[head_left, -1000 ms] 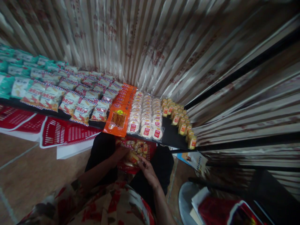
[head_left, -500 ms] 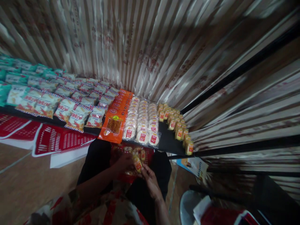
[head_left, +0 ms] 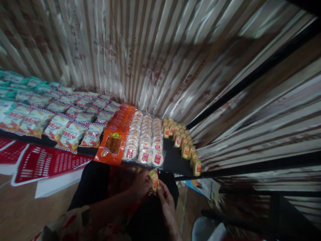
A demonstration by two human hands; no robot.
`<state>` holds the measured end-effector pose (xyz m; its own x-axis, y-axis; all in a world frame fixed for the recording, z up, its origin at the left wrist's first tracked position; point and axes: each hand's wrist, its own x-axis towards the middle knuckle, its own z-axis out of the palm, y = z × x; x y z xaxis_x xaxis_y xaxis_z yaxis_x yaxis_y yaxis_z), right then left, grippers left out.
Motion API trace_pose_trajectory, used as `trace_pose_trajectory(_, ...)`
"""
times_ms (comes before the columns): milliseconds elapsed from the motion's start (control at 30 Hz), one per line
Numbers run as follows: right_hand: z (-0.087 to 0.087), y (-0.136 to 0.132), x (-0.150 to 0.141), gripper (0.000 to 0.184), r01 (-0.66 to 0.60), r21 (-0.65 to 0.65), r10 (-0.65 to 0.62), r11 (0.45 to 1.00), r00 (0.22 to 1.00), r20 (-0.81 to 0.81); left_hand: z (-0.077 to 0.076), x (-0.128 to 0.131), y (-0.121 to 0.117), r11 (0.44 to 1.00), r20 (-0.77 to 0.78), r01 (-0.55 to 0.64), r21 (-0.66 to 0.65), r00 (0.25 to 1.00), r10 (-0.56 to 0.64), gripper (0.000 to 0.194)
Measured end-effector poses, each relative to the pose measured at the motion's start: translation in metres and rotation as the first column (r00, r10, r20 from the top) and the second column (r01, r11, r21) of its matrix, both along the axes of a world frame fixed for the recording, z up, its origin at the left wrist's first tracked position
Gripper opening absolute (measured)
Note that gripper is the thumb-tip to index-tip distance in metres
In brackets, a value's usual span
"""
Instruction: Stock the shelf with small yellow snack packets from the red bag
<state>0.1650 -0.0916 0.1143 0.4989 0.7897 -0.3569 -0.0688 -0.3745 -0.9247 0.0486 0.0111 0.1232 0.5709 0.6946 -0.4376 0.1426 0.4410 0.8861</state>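
Closer to the black shelf than before, the yellow packet is pinched in my right hand; my left hand curls beside it, its hold unclear. Handling this one packet seems the step, calling for a steady grip; packaged snacks line the shelf before striped sheeting.

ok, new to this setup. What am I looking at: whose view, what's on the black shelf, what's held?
No machine here: a person works with two bare hands, seen by a head-worn camera looking forward and down. On the black shelf, left to right: green packets, pale bags, orange packs, round white wrapped pieces and small yellow packs. In front, the right hand holds a yellow packet. The left hand is right beside it; its grip is too dim to judge.
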Motion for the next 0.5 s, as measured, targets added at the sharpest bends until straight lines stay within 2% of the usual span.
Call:
trace_pose_trajectory(167, 0.007, 0.012, 0.021, 0.059, 0.153, 0.004, -0.148, 0.988, 0.950, 0.276, 0.024, 0.028, 0.017, 0.973, -0.133, 0.075, 0.216, 0.990, -0.046, 0.007)
trace_pose_trajectory(233, 0.011, 0.021, 0.030, 0.063, 0.217, 0.048, -0.217, 0.975, 0.884, 0.414, 0.031, 0.040, 0.024, 0.956, -0.150, 0.089, 0.278, 0.987, -0.048, 0.001)
trace_pose_trajectory(300, 0.014, 0.031, 0.039, 0.062, 0.237, 0.113, -0.260, 0.965, 0.806, 0.531, 0.035, 0.053, 0.031, 0.936, -0.173, 0.117, 0.333, 0.983, -0.061, 0.004)
trace_pose_trajectory(400, 0.017, 0.044, 0.051, 0.059, 0.233, 0.154, -0.278, 0.960, 0.743, 0.609, 0.042, 0.072, 0.041, 0.906, -0.212, 0.166, 0.391, 0.973, -0.086, 0.006)
trace_pose_trajectory(500, 0.020, 0.057, 0.062, 0.055, 0.242, 0.151, -0.282, 0.959, 0.729, 0.624, 0.051, 0.091, 0.051, 0.891, -0.269, 0.199, 0.407, 0.959, -0.091, 0.009)
